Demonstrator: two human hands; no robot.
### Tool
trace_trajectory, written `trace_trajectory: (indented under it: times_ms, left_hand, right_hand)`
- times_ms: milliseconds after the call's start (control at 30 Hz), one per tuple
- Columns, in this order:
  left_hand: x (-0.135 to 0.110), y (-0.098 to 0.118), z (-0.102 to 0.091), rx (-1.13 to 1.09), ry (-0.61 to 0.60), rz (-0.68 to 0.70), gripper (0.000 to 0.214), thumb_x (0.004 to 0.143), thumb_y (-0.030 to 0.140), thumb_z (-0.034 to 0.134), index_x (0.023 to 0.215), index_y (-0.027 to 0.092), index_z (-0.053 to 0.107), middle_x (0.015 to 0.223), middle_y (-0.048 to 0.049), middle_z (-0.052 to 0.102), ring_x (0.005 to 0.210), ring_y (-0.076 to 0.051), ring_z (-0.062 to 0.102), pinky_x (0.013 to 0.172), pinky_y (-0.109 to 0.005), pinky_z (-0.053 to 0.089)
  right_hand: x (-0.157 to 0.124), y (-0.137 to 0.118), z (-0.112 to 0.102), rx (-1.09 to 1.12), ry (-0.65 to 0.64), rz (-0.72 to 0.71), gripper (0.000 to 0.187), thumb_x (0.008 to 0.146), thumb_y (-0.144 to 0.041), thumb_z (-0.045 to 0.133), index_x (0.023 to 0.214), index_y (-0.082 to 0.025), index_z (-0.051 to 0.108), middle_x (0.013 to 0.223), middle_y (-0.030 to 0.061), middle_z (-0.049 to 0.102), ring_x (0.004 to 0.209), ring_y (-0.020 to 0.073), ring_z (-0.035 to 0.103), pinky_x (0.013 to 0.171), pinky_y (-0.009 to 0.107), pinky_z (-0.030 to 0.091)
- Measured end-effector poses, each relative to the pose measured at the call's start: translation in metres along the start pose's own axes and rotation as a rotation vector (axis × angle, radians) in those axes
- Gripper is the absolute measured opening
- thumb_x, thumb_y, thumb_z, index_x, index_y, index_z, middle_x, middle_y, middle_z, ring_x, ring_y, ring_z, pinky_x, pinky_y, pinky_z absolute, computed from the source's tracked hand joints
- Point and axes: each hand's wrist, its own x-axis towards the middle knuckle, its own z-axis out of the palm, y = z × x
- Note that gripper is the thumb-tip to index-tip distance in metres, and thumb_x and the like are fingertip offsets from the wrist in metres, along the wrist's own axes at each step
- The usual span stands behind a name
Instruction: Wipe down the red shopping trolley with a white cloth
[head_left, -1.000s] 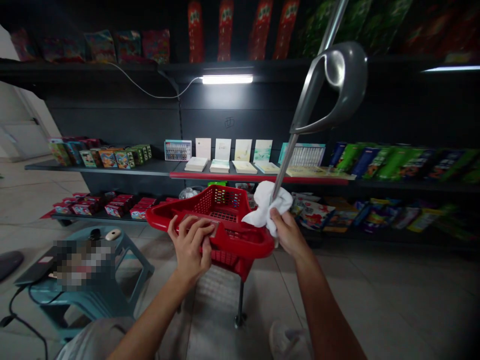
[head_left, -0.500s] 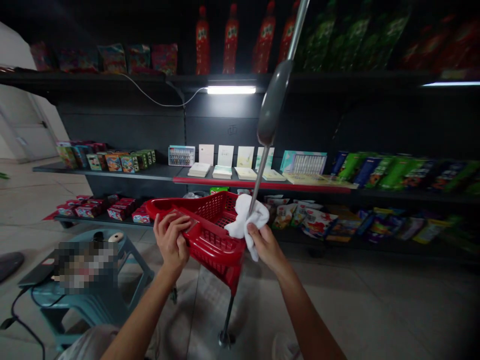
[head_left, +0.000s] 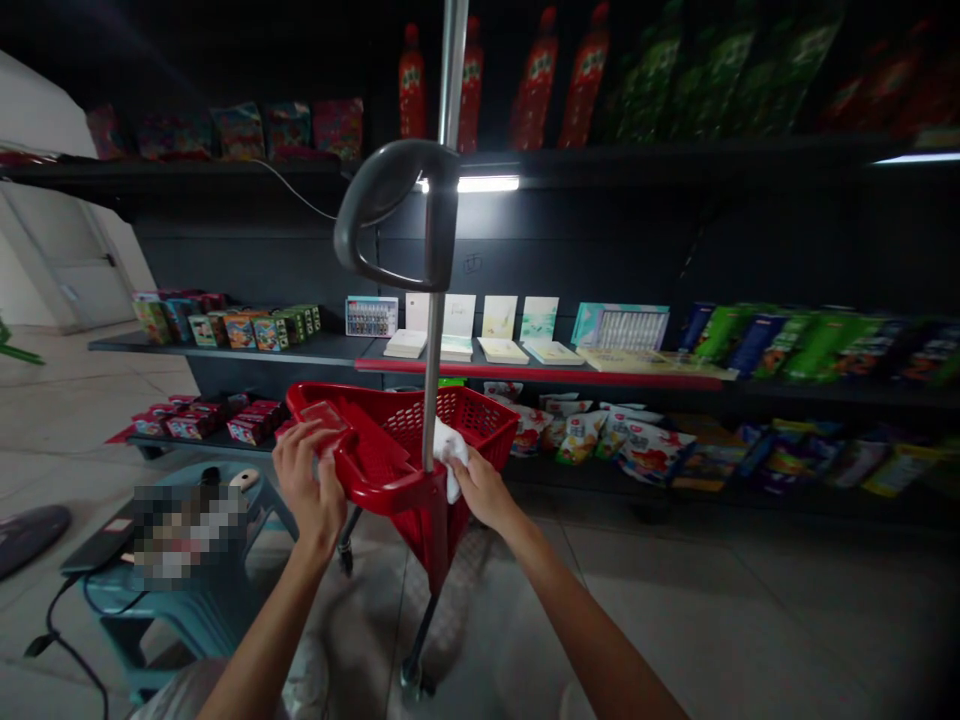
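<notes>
A red plastic shopping basket [head_left: 390, 440] on wheels stands in front of me, with a metal pole [head_left: 435, 330] rising from its near rim to a grey loop handle [head_left: 390, 215]. My left hand [head_left: 306, 490] grips the basket's left rim, fingers curled over it. My right hand [head_left: 480, 488] is closed on a white cloth [head_left: 448, 452] and presses it against the base of the pole at the rim.
Dark shelves [head_left: 525, 360] hold notebooks, boxed goods and snack bags; bottles stand on the top shelf. A blue plastic stool [head_left: 187, 590] with small items and a cable sits at the lower left. The floor is pale tile [head_left: 750, 620].
The basket has turned, so its pole and grey handle swung from the right to the centre-left. My right hand with the cloth slid down the pole to the rim.
</notes>
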Motion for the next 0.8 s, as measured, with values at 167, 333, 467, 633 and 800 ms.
trace_trajectory:
  times_ms: [167, 333, 467, 633, 800]
  left_hand:
    - [-0.019, 0.051, 0.000, 0.014, -0.261, 0.296, 0.014, 0.091, 0.020, 0.059, 0.096, 0.024, 0.071, 0.095, -0.0038, 0.076, 0.094, -0.023, 0.065, 0.099, -0.046, 0.041]
    - [-0.027, 0.048, 0.008, 0.066, -0.181, 0.373, 0.018, 0.091, 0.015, 0.060, 0.075, 0.023, 0.064, 0.078, -0.0011, 0.075, 0.073, -0.019, 0.059, 0.084, -0.041, 0.041]
    - [-0.022, 0.038, 0.013, 0.083, -0.129, 0.396, 0.021, 0.091, 0.013, 0.064, 0.073, 0.022, 0.061, 0.073, 0.0000, 0.073, 0.072, -0.018, 0.058, 0.082, -0.039, 0.041]
    - [-0.014, 0.031, 0.020, 0.138, -0.109, 0.375, 0.024, 0.093, 0.021, 0.069, 0.071, 0.022, 0.060, 0.074, -0.0012, 0.071, 0.072, -0.018, 0.058, 0.082, -0.037, 0.043]
    - [-0.013, 0.010, 0.029, 0.167, -0.174, 0.279, 0.024, 0.096, 0.032, 0.066, 0.073, 0.023, 0.063, 0.074, -0.0032, 0.068, 0.076, -0.021, 0.058, 0.081, -0.038, 0.044]
  right_hand:
    - [0.002, 0.005, 0.007, -0.001, 0.031, 0.010, 0.050, 0.105, -0.056, 0.039, 0.138, -0.026, 0.063, 0.135, 0.0096, 0.068, 0.126, 0.0277, 0.065, 0.108, 0.043, 0.050]
    - [-0.003, 0.007, 0.007, -0.035, 0.027, -0.020, 0.046, 0.105, -0.051, 0.041, 0.136, -0.027, 0.064, 0.136, 0.0086, 0.067, 0.128, 0.0257, 0.063, 0.112, 0.044, 0.048]
    - [-0.008, 0.023, 0.007, -0.121, 0.031, -0.014, 0.046, 0.106, -0.044, 0.039, 0.141, -0.023, 0.060, 0.143, 0.0121, 0.061, 0.135, 0.0259, 0.058, 0.117, 0.046, 0.044]
    - [-0.011, 0.052, -0.001, -0.251, 0.031, -0.009, 0.048, 0.106, -0.041, 0.040, 0.145, -0.019, 0.056, 0.150, 0.0156, 0.055, 0.143, 0.0273, 0.051, 0.121, 0.048, 0.040]
    - [-0.015, 0.076, -0.019, -0.322, 0.073, -0.017, 0.045, 0.104, -0.039, 0.043, 0.142, -0.019, 0.058, 0.145, 0.0153, 0.059, 0.142, 0.0273, 0.050, 0.119, 0.048, 0.042]
